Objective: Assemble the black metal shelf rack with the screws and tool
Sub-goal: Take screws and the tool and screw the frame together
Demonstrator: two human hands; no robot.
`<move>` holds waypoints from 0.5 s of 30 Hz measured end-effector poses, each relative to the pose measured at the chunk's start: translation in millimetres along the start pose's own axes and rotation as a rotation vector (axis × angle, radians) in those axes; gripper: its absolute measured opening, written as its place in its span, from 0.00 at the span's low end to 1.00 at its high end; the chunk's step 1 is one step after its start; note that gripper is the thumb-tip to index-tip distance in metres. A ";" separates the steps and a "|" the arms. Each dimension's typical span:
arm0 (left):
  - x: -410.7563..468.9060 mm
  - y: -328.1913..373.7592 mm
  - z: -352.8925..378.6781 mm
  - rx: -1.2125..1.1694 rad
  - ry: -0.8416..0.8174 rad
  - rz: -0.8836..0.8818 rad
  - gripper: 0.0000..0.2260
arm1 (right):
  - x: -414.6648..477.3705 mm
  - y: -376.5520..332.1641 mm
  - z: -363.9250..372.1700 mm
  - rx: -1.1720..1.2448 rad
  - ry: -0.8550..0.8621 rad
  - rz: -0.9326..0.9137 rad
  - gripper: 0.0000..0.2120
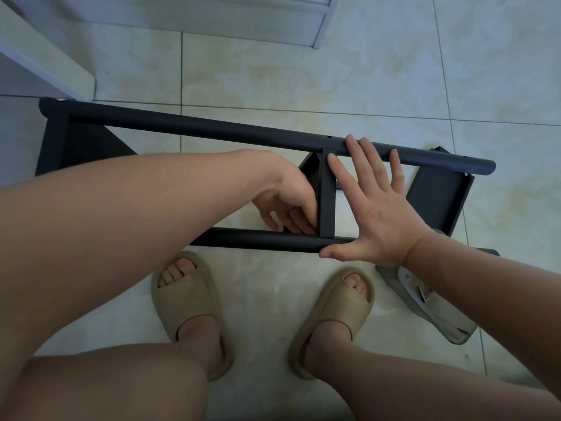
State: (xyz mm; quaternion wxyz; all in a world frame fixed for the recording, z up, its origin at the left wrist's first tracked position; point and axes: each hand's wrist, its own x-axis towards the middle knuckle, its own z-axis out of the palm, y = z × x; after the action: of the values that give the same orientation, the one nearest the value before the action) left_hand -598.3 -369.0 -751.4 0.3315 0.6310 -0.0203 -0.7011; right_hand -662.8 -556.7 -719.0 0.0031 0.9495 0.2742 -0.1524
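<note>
The black metal shelf rack (212, 130) lies on its side on the tiled floor in front of my feet, two round tubes running left to right with a flat crossbar (327, 196) between them. My left hand (288, 205) reaches down inside the frame, its fingers curled against the left side of that crossbar, near the lower tube (258, 240). My right hand (373, 205) is spread flat with straight fingers, fingertips on the upper tube and thumb against the lower tube. No screw or tool shows in either hand.
A loose black shelf panel (437, 196) lies tilted under the rack's right end. A grey sandal (425, 302) with a metal buckle sits at the right. My two feet in beige slippers (188, 311) stand just before the rack. White furniture (45, 56) stands at the back left.
</note>
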 end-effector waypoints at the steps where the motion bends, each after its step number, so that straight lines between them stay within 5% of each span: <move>1: -0.4 0.4 0.1 -0.001 0.002 0.000 0.06 | 0.1 0.0 0.3 0.001 0.002 -0.001 0.63; 15: -2.8 2.5 2.5 -0.045 0.020 0.027 0.07 | -0.1 -0.3 0.6 0.004 0.008 0.001 0.63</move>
State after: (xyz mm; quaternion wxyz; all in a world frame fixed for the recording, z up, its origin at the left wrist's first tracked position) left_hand -599.5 -370.6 -747.4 0.3553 0.6299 -0.0097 -0.6906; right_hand -663.2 -556.6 -719.6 0.0001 0.9503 0.2733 -0.1491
